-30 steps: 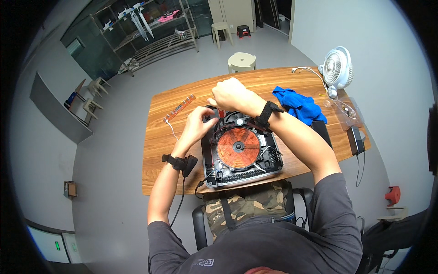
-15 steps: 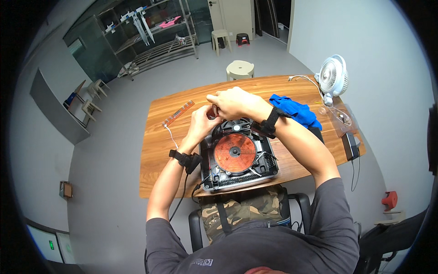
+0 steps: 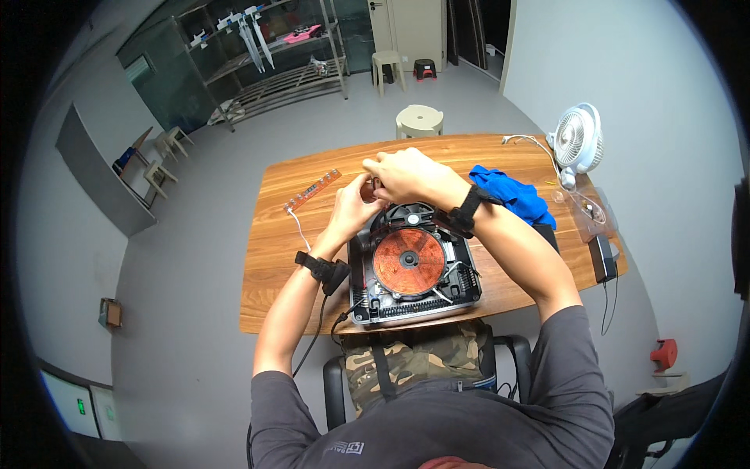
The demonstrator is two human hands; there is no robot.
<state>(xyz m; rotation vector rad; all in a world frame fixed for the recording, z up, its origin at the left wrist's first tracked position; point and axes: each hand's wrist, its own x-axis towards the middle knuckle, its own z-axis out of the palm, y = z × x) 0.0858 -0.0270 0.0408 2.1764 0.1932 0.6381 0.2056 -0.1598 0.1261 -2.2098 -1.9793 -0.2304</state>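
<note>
The round coil [image 3: 393, 263] is coppery orange, and the case [image 3: 416, 315] around it is black. The desk [image 3: 269, 270] is brown with darker stripes. At two o'clock from the coil, the cloth [image 3: 512, 197] is bright blue and the fan [image 3: 576, 141] is white. At ten o'clock, the strip [image 3: 314, 191] is orange. At six o'clock, the pants [image 3: 426, 356] have tan, brown and dark patches.

So I spot 2 places with markings. Down at 6 o'clock, the dark grey shirt [image 3: 469, 430] has pale lettering [image 3: 341, 448] with a boxy logo [image 3: 355, 448] right beside it. Over at 8 o'clock there's a small green sign [image 3: 81, 406] on a whitish panel [image 3: 64, 393], but its marks are honestly too tiny to make out.
</note>
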